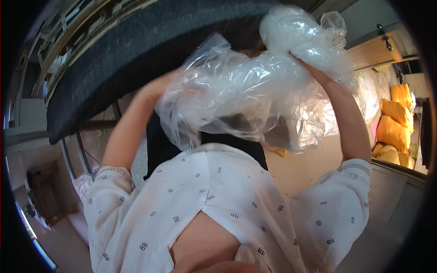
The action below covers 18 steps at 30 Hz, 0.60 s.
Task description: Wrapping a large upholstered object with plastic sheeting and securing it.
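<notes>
A large crumpled sheet of clear plastic film [236, 91] hangs in loose folds in front of my body. Its upper right end is bunched into a thick roll [291, 29]. My left hand [175, 84] lies behind the film's left part and shows only dimly through it, so its fingers are hard to make out. On the other side, my right hand [302, 63] is closed on the bunched film, with the plastic covering most of its fingers.
A long dark padded surface [109, 68] curves across the far left, with wooden slats [68, 38] beyond it. At right, yellow bundles [393, 120] are stacked beside more shiny clear plastic [314, 120]. A wooden board [375, 50] stands at the far right.
</notes>
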Each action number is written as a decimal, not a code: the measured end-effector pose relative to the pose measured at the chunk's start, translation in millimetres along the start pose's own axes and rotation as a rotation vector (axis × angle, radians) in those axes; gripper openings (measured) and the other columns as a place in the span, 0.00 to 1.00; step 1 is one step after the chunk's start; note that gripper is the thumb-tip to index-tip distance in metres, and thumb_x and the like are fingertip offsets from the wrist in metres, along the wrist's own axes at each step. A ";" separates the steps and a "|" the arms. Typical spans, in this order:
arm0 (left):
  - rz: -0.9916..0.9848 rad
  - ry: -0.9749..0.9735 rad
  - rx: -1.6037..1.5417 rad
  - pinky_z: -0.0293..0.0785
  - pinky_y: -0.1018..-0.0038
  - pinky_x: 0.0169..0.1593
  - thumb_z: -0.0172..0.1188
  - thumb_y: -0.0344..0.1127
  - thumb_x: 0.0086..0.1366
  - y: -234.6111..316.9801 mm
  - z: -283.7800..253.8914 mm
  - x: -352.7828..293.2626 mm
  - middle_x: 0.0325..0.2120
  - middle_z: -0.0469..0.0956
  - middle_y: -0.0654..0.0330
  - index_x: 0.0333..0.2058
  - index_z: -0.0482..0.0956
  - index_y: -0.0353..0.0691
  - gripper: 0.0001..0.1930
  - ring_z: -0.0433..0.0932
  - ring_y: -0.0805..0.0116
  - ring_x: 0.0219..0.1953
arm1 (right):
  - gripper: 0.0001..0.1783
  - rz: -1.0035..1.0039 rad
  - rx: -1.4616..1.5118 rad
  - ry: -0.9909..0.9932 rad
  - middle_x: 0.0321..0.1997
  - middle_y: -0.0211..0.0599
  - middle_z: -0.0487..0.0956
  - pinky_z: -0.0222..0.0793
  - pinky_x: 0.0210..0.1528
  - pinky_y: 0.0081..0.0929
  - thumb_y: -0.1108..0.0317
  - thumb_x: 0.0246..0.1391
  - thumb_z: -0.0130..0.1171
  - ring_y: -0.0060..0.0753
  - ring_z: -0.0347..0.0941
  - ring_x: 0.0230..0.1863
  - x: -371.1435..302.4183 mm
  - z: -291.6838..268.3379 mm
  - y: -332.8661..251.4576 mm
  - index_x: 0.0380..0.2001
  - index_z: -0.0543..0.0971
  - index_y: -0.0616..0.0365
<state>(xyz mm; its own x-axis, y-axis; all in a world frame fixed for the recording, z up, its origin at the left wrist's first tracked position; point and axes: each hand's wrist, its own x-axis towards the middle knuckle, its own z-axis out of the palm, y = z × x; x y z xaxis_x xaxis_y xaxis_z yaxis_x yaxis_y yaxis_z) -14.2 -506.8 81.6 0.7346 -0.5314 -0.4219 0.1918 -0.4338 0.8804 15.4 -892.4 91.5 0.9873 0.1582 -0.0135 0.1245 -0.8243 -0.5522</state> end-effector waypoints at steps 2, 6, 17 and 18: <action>0.284 -0.058 -0.007 0.75 0.76 0.43 0.69 0.38 0.51 12.5 -28.0 15.3 0.32 0.80 0.64 0.38 0.81 0.42 0.15 0.77 0.76 0.35 | 0.37 0.339 0.021 -0.335 0.64 0.38 0.64 0.52 0.67 0.33 0.45 0.54 0.55 0.38 0.57 0.65 -21.1 19.1 24.8 0.63 0.61 0.50; 0.551 0.265 0.141 0.75 0.78 0.41 0.65 0.36 0.57 46.1 -50.8 44.9 0.34 0.80 0.65 0.41 0.81 0.43 0.12 0.78 0.77 0.35 | 0.32 0.207 0.051 -0.305 0.58 0.36 0.66 0.54 0.61 0.33 0.48 0.55 0.55 0.36 0.59 0.59 -38.3 39.6 7.2 0.59 0.63 0.51; 0.164 -0.175 -0.029 0.75 0.77 0.41 0.67 0.44 0.52 20.7 -2.0 18.3 0.32 0.79 0.60 0.45 0.77 0.37 0.23 0.78 0.75 0.34 | 0.15 -0.048 0.201 -0.125 0.37 0.29 0.73 0.63 0.41 0.32 0.61 0.55 0.56 0.28 0.67 0.37 26.3 12.6 110.8 0.45 0.71 0.52; 0.072 -0.162 0.157 0.75 0.78 0.39 0.68 0.43 0.51 37.7 -15.4 7.5 0.30 0.79 0.61 0.43 0.78 0.37 0.23 0.78 0.75 0.32 | 0.13 -0.071 0.214 -0.113 0.35 0.28 0.73 0.64 0.39 0.32 0.62 0.55 0.56 0.28 0.68 0.35 22.0 16.5 109.2 0.43 0.72 0.52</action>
<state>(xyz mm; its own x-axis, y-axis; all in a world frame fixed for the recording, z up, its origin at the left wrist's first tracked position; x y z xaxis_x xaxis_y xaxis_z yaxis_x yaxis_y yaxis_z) 8.6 -515.9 115.0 0.6263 -0.6691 -0.4000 0.0299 -0.4921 0.8700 49.1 -970.0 17.2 0.9582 0.2810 -0.0544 0.1577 -0.6769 -0.7190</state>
